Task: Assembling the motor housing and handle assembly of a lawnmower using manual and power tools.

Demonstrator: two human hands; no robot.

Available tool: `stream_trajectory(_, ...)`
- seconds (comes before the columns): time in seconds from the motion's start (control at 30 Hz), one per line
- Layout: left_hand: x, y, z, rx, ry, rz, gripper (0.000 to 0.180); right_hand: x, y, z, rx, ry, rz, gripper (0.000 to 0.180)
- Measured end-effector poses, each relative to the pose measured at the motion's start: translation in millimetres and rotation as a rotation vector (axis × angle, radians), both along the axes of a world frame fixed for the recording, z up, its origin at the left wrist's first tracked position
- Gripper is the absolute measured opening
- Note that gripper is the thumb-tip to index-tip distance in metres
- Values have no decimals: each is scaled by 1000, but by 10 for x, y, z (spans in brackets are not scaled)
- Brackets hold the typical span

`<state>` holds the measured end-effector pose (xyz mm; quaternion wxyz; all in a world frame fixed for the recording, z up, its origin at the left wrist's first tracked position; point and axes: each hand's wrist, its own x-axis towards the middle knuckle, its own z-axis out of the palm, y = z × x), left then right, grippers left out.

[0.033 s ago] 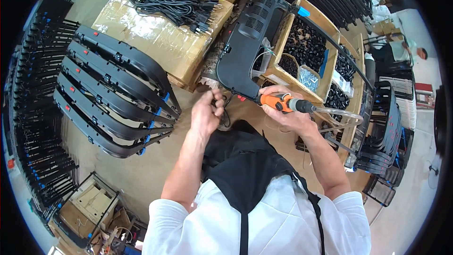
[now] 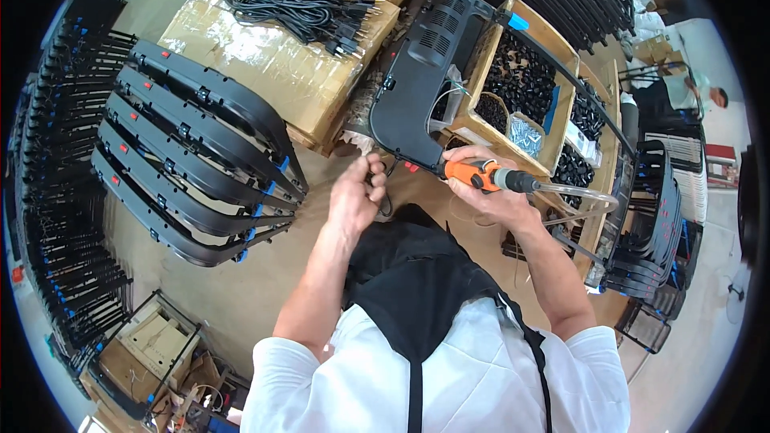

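Note:
A black L-shaped plastic housing with vent slots on its upper part lies in front of me. My right hand is closed around an orange-and-grey air screwdriver, held roughly level. Its front end is close to the housing's lower right corner; I cannot tell whether they touch. A clear hose curves from the tool's rear. My left hand, fingers curled, is left of the housing's lower end. Beside those fingers hangs a thin black cable; what they pinch is hidden.
Several black curved frames with red switches are stacked at left. Black power cords lie on a cardboard box. A wooden bin at right holds black parts and screws. Farther right, a person is visible.
My left hand has shifted very slightly to the right. The screwdriver stays where it was in my right hand.

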<state>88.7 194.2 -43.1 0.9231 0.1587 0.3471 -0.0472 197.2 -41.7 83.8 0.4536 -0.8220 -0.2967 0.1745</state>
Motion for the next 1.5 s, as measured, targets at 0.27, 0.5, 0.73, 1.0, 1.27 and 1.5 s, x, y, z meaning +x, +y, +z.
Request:
stream_trajectory(0.27, -153, -373, 107, -23, -81, -280, 29, -3, 14, -19, -22, 109, -12, 36)
stream_trajectory(0.5, -148, -474, 158, 137, 5, -376, 32, -110, -5, 178, 13, 98, -78, 41)
stream_trajectory(0.73, -129, -473, 116, 172, -26, -442, 29, -266, -79, 267, 224, 221, -207, 52)
stream_trajectory(1.0, -1, -449, 131, -121, 75, -236, 31, -349, 1, 239, 260, 169, -213, 49)
stream_trajectory(1.27, 89, -406, 105, -305, 78, -168, 34, -411, 175, 195, 261, 193, -181, 46)
stream_trajectory(1.5, 95, -381, 105, -314, 30, -206, 32, -435, 256, 232, 209, 168, -183, 47)
